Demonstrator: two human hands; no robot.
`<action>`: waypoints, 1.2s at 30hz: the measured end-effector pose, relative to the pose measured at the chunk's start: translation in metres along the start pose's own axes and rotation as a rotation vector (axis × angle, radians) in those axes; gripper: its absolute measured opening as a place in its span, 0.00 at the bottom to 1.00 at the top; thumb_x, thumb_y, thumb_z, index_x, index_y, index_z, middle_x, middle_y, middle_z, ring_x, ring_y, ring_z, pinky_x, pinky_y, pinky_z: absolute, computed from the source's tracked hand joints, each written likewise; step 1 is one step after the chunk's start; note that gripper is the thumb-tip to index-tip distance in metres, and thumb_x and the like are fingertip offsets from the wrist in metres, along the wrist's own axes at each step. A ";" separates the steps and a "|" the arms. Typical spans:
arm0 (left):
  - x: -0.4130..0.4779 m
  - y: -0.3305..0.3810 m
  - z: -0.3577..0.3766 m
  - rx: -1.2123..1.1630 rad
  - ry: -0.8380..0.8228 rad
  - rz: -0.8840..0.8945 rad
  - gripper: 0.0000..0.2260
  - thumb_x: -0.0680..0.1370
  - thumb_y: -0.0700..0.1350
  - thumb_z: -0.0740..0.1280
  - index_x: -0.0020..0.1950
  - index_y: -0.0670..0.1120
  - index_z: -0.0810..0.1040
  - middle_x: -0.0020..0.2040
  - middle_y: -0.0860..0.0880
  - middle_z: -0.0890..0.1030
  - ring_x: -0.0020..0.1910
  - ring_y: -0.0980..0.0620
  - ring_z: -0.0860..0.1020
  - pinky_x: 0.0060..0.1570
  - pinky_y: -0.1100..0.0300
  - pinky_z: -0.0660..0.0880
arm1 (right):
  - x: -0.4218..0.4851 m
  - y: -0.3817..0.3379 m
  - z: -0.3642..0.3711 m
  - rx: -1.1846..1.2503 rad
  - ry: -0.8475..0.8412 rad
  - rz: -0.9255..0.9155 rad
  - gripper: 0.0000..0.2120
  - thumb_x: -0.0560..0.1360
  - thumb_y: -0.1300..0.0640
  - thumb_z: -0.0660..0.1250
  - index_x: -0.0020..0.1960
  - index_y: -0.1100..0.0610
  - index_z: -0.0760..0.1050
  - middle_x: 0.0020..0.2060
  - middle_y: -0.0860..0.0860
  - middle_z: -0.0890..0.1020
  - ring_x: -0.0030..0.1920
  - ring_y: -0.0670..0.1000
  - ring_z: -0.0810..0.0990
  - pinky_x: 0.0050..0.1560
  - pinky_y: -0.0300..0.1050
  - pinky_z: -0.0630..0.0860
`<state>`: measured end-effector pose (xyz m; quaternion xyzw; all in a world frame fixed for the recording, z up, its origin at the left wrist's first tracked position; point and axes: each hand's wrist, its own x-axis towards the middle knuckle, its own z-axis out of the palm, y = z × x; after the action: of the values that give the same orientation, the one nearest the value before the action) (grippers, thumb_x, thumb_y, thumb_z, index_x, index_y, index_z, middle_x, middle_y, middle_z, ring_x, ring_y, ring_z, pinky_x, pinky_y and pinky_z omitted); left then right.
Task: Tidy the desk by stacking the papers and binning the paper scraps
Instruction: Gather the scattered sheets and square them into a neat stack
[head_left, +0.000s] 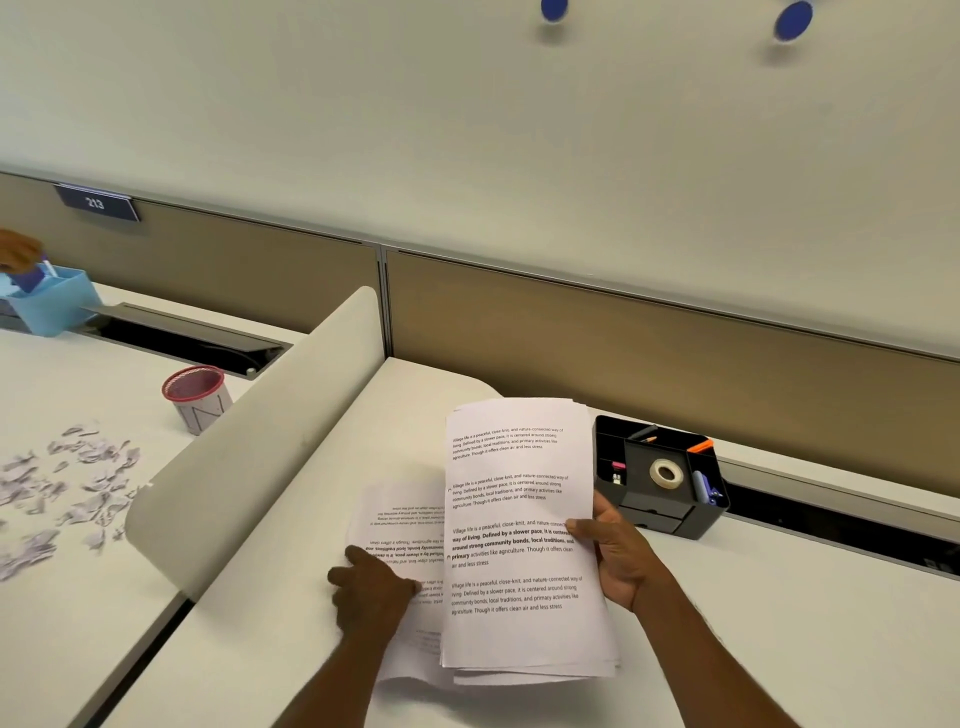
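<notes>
The right hand grips a stack of papers by its right edge, lifted above the worktop. The left hand presses a loose sheet flat. Paper scraps lie scattered beyond the divider, near a red bin.

The white tabletop holds a sheet of paper and a black tray of pens and tape. Past the curved divider, the next tabletop holds paper scraps, a red cup and a blue box.
</notes>
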<state>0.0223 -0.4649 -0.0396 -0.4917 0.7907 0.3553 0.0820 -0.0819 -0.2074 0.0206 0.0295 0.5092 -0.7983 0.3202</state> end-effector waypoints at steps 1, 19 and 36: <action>-0.001 0.000 -0.001 -0.040 -0.019 0.012 0.38 0.65 0.47 0.79 0.66 0.40 0.61 0.60 0.36 0.71 0.56 0.35 0.76 0.54 0.44 0.76 | 0.000 0.001 0.003 0.005 -0.001 -0.001 0.32 0.63 0.70 0.69 0.67 0.58 0.72 0.60 0.63 0.80 0.54 0.66 0.81 0.50 0.61 0.79; -0.039 0.051 -0.021 -1.208 -0.876 0.050 0.25 0.80 0.58 0.59 0.61 0.39 0.80 0.56 0.34 0.81 0.50 0.35 0.81 0.52 0.43 0.78 | -0.003 -0.004 0.006 0.014 0.020 -0.032 0.28 0.68 0.73 0.67 0.66 0.58 0.73 0.60 0.63 0.80 0.54 0.65 0.81 0.50 0.59 0.80; -0.070 0.097 -0.059 -0.860 -1.110 0.506 0.26 0.66 0.38 0.71 0.64 0.36 0.76 0.61 0.31 0.77 0.57 0.32 0.77 0.60 0.38 0.74 | -0.016 0.006 0.026 0.267 -0.168 0.172 0.27 0.80 0.45 0.60 0.73 0.61 0.67 0.71 0.65 0.68 0.72 0.65 0.65 0.73 0.66 0.57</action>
<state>-0.0104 -0.4269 0.0845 -0.0319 0.5133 0.8373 0.1856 -0.0581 -0.2232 0.0343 0.0483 0.3658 -0.8281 0.4220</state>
